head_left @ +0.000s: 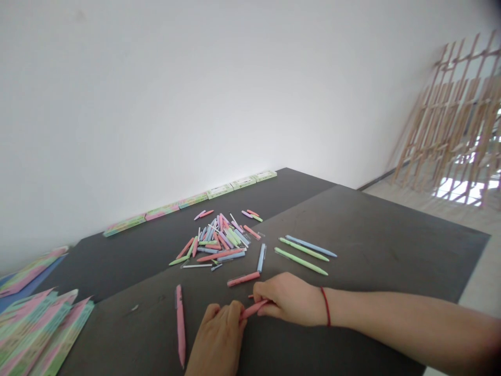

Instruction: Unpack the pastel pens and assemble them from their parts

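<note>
Between my two hands is a red pen [253, 310], low over the near part of the dark table. My left hand [219, 334] has its fingers closed round one end. My right hand [291, 300], with a red cord at the wrist, pinches the other end; a thin red tip pokes out beside its fingers. Just beyond my hands lies a red pen barrel piece [243, 279], with a blue piece [261, 257] behind it. A whole red pen [180, 326] rests left of my left hand. Two green pens [301, 260] and a blue pen [311, 245] lie to the right.
A loose pile of pastel pen parts [223, 237] covers the table's middle. Flat boxes [219, 191] line the wall edge. Colourful packages [35, 334] are stacked at the near left. A wooden rack [454, 120] stands on the floor beyond the table [383, 235].
</note>
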Available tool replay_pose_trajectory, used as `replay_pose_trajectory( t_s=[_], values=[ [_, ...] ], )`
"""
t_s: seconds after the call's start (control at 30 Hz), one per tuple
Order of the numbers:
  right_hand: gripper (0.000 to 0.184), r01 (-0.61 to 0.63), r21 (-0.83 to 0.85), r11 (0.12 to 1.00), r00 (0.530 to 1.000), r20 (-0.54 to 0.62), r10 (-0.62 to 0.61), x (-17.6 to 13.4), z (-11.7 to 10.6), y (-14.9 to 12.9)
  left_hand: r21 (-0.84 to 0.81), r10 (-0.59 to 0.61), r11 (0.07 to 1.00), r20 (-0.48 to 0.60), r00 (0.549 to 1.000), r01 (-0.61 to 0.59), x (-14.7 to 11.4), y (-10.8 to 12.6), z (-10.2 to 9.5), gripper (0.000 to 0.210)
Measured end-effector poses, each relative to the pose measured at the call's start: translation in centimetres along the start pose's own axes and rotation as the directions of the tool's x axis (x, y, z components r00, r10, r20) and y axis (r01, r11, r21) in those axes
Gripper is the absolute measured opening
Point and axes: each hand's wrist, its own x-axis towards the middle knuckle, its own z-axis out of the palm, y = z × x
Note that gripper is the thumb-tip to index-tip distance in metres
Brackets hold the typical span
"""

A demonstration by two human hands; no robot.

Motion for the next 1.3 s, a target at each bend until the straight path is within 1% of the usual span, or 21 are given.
replay_pose_trajectory(
  t_s=[0.13,0.17,0.27,0.4,0.57,0.67,0.77,0.8,0.87,0.93,1.0,1.03,1.1,1.2,1.27,1.3],
  values=[
    [0.038,0.033,-0.069,0.997,0.999,0.040,-0.030,0.17,-0.01,0.12,0.007,0.050,0.999,-0.022,0.998,-0.050,0.02,-0.06,0.19,0.025],
    [0.038,0.036,-0.074,0.997,0.998,0.047,-0.032,0.18,-0.08,0.09,0.010,0.052,0.999,-0.021,0.998,-0.052,0.05,-0.09,0.26,0.025],
    [0.028,0.027,-0.063,0.998,0.999,0.036,-0.024,0.09,-0.35,-0.14,0.014,0.026,1.000,-0.014,1.000,-0.026,0.11,-0.16,0.40,0.025],
    [0.025,0.012,-0.062,0.998,1.000,0.018,-0.011,-0.01,-0.50,-0.40,0.010,0.004,1.000,-0.003,1.000,-0.004,0.10,-0.18,0.29,0.025],
    [0.032,-0.011,-0.095,0.995,0.999,0.048,0.016,0.10,-0.56,-0.34,0.013,-0.001,1.000,0.022,1.000,0.001,0.19,-0.09,-0.08,0.025],
    [0.026,0.045,-0.062,0.997,0.999,0.019,-0.044,0.12,-0.69,-0.30,0.010,-0.019,1.000,0.032,0.999,0.019,0.19,-0.10,-0.09,0.024],
    [0.022,0.127,-0.011,0.992,0.991,-0.045,-0.128,0.17,-0.57,-0.31,-0.004,-0.015,1.000,0.030,0.999,0.015,0.13,-0.17,0.06,0.024],
    [0.019,0.140,0.005,0.990,0.988,-0.062,-0.139,0.21,-0.47,-0.30,-0.006,-0.012,1.000,0.025,1.000,0.013,0.10,-0.18,0.11,0.023],
    [0.024,0.128,0.034,0.991,0.989,-0.072,-0.126,0.31,-0.24,-0.26,-0.006,-0.001,1.000,0.005,1.000,0.001,0.07,-0.19,0.17,0.023],
    [0.030,0.073,0.050,0.996,0.996,-0.046,-0.071,0.38,-0.10,-0.20,-0.004,0.022,1.000,-0.031,0.999,-0.022,0.06,-0.20,0.20,0.023],
    [0.030,0.023,0.052,0.998,1.000,-0.014,-0.022,0.38,-0.11,-0.19,0.005,0.049,0.999,-0.076,0.996,-0.049,0.04,-0.24,0.23,0.022],
    [0.028,0.021,0.053,0.998,1.000,-0.003,-0.020,0.34,-0.15,-0.22,0.012,0.058,0.998,-0.097,0.994,-0.057,0.03,-0.29,0.26,0.021],
    [0.023,0.056,0.055,0.997,0.998,-0.006,-0.056,0.23,-0.24,-0.35,0.028,0.075,0.997,-0.125,0.989,-0.072,-0.01,-0.39,0.33,0.018],
    [0.020,0.114,0.037,0.993,0.992,-0.055,-0.112,0.09,-0.13,-0.59,0.046,0.094,0.995,-0.126,0.988,-0.089,-0.11,-0.51,0.43,0.018],
    [0.021,0.112,0.010,0.994,0.991,-0.069,-0.111,0.09,0.10,-0.69,0.055,0.105,0.994,-0.134,0.985,-0.099,-0.16,-0.53,0.49,0.018],
    [0.025,0.104,-0.004,0.995,0.993,-0.059,-0.104,0.12,0.21,-0.72,0.059,0.112,0.993,-0.146,0.983,-0.105,-0.16,-0.53,0.51,0.019]
  ],
)
